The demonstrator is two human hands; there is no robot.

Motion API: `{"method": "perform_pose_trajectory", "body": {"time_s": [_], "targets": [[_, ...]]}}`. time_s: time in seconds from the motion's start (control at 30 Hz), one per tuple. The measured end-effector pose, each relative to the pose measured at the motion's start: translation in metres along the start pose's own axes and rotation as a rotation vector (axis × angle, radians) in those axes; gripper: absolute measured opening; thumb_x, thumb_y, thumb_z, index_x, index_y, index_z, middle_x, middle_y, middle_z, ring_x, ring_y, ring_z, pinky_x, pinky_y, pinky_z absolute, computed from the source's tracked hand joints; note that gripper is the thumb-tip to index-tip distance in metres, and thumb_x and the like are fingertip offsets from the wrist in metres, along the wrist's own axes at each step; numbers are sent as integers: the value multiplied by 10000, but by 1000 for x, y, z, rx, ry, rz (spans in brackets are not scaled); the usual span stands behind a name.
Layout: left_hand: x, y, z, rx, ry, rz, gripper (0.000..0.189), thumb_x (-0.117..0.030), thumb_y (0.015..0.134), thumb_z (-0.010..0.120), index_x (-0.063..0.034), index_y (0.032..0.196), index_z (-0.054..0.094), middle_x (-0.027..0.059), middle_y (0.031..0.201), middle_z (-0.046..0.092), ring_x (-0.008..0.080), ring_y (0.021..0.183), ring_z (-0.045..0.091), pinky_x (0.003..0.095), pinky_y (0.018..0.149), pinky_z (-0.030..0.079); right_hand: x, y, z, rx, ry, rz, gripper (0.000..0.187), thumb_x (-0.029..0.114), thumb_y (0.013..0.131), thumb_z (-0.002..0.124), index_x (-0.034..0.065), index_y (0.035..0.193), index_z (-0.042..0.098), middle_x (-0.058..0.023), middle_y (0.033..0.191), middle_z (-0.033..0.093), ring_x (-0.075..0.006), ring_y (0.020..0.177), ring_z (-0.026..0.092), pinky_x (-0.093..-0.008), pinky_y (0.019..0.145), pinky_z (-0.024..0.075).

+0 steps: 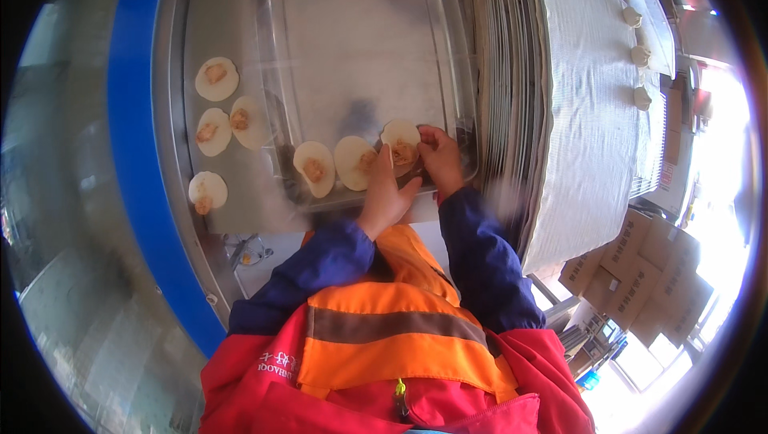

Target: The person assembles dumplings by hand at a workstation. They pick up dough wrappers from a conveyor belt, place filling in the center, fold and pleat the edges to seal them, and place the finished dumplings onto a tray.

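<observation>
Both hands are at a round dough wrapper (399,130) that carries a lump of brownish filling (403,151). My left hand (387,199) holds its near left side, thumb and fingers around the edge. At the wrapper's right edge, my right hand (443,161) pinches the dough with its fingertips. To the left lie two more filled wrappers, a middle one (351,164) close to my left hand and a farther one (314,169). These rest at the near end of a clear plastic tray (360,62), and the wrappers are flat and unfolded.
Left of the tray, several filled wrappers (216,79) lie on a pale work surface (240,32) beside a blue rail (135,152). A stack of cloth-covered boards (576,104) stands at the right, with shaped dough pieces (641,56) at its far edge. Cardboard boxes (636,266) sit beyond.
</observation>
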State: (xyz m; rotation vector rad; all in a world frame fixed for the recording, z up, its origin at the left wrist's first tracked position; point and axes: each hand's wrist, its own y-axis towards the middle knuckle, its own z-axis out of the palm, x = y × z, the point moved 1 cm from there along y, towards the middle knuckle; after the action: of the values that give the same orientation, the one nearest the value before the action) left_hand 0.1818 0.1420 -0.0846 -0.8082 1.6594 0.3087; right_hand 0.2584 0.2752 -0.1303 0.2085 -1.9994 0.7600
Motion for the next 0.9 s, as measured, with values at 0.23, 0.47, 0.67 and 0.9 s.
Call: {"method": "perform_pose_trajectory", "body": {"time_s": [0.23,0.47,0.67,0.9], "targets": [[2,2,1,89,-275,-235,660,-87,828,671,26,1388,339,178,1268,513,264,1215,519,346,973,447,37,-4,8,-36,-341,-115,297,-29,777,604,22,1065,661,-70,874,699,-138,780,655,-276,717,524],[-13,9,-3,157,-419,-417,544,-105,834,657,27,1304,419,178,1231,525,290,1167,533,363,961,443,46,-5,0,-81,-258,-63,287,57,774,652,78,1058,679,-67,869,685,-152,766,638,-307,705,511],[1,-11,1,178,25,-126,554,-109,810,668,5,1297,430,242,1217,508,402,1151,501,428,943,431,25,9,-5,-33,-293,-33,291,59,817,605,38,1101,662,-132,955,689,-223,857,666,-335,776,521],[-26,-20,-19,178,16,0,535,-95,804,659,-5,1296,470,267,1263,514,416,1226,475,425,1024,404,73,-25,12,-243,-803,-717,294,65,812,615,47,1102,653,-175,1055,653,-293,905,653,-354,814,513]]}}
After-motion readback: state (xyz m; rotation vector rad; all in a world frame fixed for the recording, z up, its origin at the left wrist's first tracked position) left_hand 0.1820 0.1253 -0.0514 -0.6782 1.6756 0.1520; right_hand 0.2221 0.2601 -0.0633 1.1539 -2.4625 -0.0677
